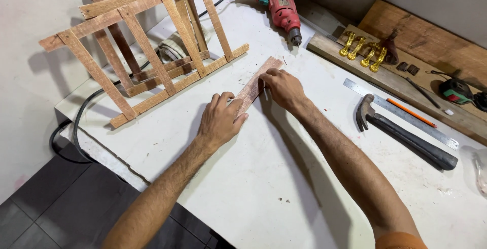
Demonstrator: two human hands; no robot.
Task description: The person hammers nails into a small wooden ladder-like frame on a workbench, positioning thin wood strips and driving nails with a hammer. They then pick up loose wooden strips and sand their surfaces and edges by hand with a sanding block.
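On the white table (284,178), left hand (219,120) and right hand (284,89) press flat a wooden strip (257,83).

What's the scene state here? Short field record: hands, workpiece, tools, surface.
left hand: flat on near end of wooden strip
right hand: fingertips pressed on strip's middle; anything pinched cannot be told
frame: wooden slat frame propped beside strip, apart from it
tools: red drill, hammer, steel ruler, orange pencil
surface: white table

Both forearms outstretched — left hand (219,120) flat, right hand (284,88) curled.
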